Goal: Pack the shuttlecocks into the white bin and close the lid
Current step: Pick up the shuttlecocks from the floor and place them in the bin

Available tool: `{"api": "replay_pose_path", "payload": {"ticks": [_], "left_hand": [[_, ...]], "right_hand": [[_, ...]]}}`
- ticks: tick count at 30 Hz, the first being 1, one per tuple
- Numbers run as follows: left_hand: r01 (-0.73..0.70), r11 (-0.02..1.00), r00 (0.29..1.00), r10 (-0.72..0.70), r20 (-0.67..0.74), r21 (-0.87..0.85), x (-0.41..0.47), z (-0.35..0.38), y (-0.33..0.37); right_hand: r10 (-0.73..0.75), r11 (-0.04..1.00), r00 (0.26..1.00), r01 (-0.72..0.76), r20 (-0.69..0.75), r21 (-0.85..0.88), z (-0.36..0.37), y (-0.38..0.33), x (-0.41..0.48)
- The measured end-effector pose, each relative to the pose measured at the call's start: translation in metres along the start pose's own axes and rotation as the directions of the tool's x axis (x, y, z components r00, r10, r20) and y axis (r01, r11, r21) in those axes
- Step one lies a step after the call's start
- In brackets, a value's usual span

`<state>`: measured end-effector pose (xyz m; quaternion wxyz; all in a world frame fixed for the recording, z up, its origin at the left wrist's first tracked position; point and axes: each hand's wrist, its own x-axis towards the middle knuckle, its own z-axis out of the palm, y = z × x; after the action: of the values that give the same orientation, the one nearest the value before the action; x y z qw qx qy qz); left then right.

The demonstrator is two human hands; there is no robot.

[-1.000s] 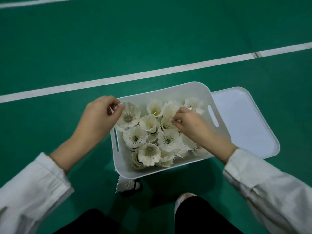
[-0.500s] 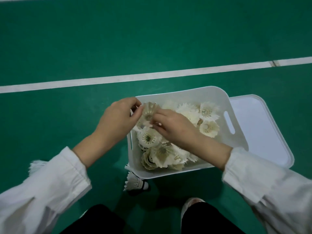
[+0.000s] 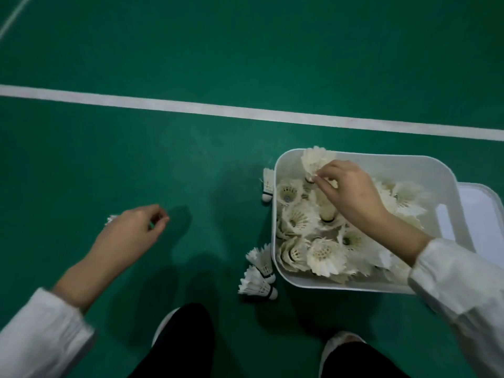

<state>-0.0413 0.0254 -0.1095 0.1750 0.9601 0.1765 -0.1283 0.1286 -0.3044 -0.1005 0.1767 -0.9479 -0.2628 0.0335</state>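
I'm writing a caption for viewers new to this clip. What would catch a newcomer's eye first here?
The white bin at right, heaped with feathered shuttlecocks, stands out against the green floor. The right hand pinches one shuttlecock above the bin's far left corner. Three loose shuttlecocks lie on the floor beside its left wall.
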Motion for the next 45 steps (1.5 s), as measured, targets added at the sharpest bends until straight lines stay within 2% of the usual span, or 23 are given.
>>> {"api": "replay_pose_path", "payload": {"ticks": [3,5,8,11,14,18,19,21,23,25,28,31,34,38,40,42,45], "left_hand": [[0.122,0.992,0.993,-0.122,0.009,-0.026,-0.008,0.015,-0.034],[0.198,0.980,0.980,-0.198,-0.001,-0.022,-0.010,0.025,-0.057],[0.292,0.956,0.956,-0.292,-0.039,-0.019,-0.007,0.038,-0.086],[0.371,0.926,0.920,-0.377,-0.105,-0.073,0.001,0.046,-0.105],[0.432,0.885,0.878,-0.456,-0.142,-0.172,0.008,0.051,-0.113],[0.525,0.789,0.830,-0.558,-0.016,-0.318,0.021,0.060,-0.122],[0.539,0.765,0.821,-0.571,0.015,-0.353,0.022,0.062,-0.122],[0.533,0.736,0.818,-0.574,0.032,-0.417,0.021,0.066,-0.120],[0.495,0.736,0.831,-0.556,0.005,-0.462,0.018,0.070,-0.116],[0.445,0.736,0.858,-0.513,0.008,-0.510,0.015,0.074,-0.108],[0.350,0.766,0.915,-0.404,0.021,-0.539,0.010,0.079,-0.090],[0.240,0.814,0.959,-0.283,-0.001,-0.528,0.010,0.082,-0.069],[0.101,0.848,0.984,-0.162,-0.074,-0.520,0.016,0.071,-0.036],[-0.100,0.868,0.975,-0.013,-0.222,-0.487,0.027,0.034,0.014],[-0.183,0.865,0.961,0.055,-0.272,-0.468,0.030,0.014,0.037],[-0.265,0.854,0.939,0.123,-0.321,-0.447,0.031,-0.004,0.058],[-0.373,0.845,0.890,0.209,-0.404,-0.383,0.033,-0.027,0.089]], "right_hand": [[0.109,0.994,0.972,-0.112,0.207,0.002,0.014,0.003,0.005],[0.128,0.992,0.965,-0.126,0.228,-0.021,0.017,-0.001,0.009],[0.111,0.961,0.958,-0.035,0.265,-0.276,0.008,-0.010,0.013],[0.069,0.884,0.979,0.029,0.192,-0.467,-0.010,-0.033,0.009],[-0.106,0.922,0.981,0.159,0.163,-0.353,-0.027,-0.069,0.001],[-0.347,0.926,0.889,0.375,0.298,-0.041,-0.004,-0.124,-0.013],[-0.360,0.920,0.858,0.391,0.365,-0.010,0.011,-0.134,-0.017],[-0.248,0.940,0.782,0.336,0.572,-0.052,0.048,-0.150,-0.023],[-0.036,0.948,0.698,0.249,0.715,-0.196,0.084,-0.157,-0.028],[0.100,0.920,0.657,0.225,0.747,-0.321,0.108,-0.154,-0.033],[0.143,0.884,0.600,0.281,0.787,-0.374,0.127,-0.147,-0.041],[0.134,0.904,0.587,0.258,0.798,-0.341,0.130,-0.146,-0.040],[0.092,0.933,0.621,0.219,0.779,-0.285,0.113,-0.153,-0.032],[-0.116,0.959,0.757,0.255,0.644,-0.127,0.059,-0.165,-0.029],[-0.305,0.938,0.819,0.347,0.486,0.004,0.030,-0.161,-0.033],[-0.423,0.901,0.840,0.431,0.339,0.056,0.006,-0.146,-0.035],[-0.414,0.910,0.876,0.408,0.248,0.075,-0.032,-0.112,-0.039]]}}
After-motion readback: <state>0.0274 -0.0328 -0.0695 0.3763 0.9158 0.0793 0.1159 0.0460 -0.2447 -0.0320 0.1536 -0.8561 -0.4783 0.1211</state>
